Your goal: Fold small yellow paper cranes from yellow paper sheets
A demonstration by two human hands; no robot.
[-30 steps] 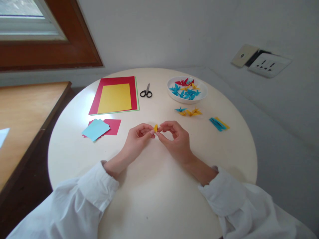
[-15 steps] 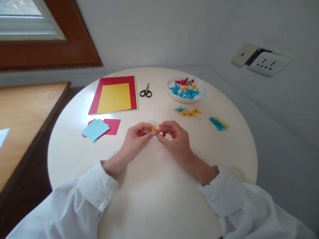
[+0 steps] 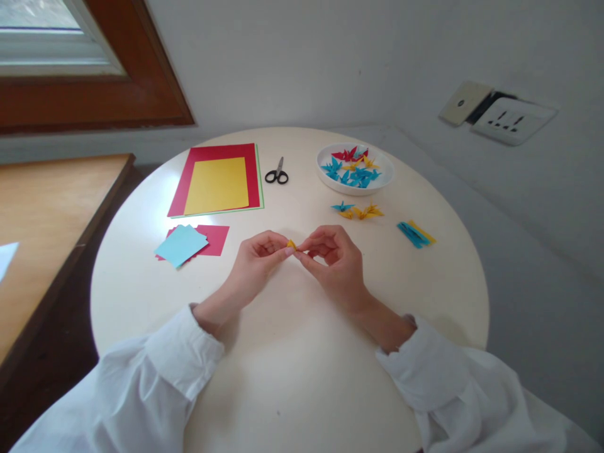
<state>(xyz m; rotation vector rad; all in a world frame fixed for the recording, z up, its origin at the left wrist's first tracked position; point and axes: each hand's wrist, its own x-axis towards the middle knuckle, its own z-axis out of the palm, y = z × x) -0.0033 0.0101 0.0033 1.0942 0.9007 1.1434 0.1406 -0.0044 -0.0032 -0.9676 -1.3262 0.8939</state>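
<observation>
A small folded piece of yellow paper [image 3: 291, 244] is pinched between my two hands above the middle of the round table [image 3: 302, 352]. My left hand [image 3: 259, 261] grips its left side between thumb and fingers. From the other side, the thumb and forefinger of my right hand [image 3: 337, 264] close on its right edge. The fingertips cover most of the paper, so its exact shape is hidden. Just beyond my right hand lie several yellow paper cranes [image 3: 369, 211] and a blue paper crane [image 3: 342, 207].
A white dish [image 3: 330, 184] holds several red, blue and yellow cranes. Black-handled scissors [image 3: 277, 173] lie left of it, beside stacked red and yellow sheets [image 3: 219, 185]. Light-blue squares [image 3: 182, 245] rest over pink paper [image 3: 217, 240] at left; folded strips [image 3: 415, 234] lie at right.
My right hand has shifted slightly to the right and its fingers have lifted a little. The yellow paper between my fingertips looks tilted and narrower; my left hand stays nearly in place.
</observation>
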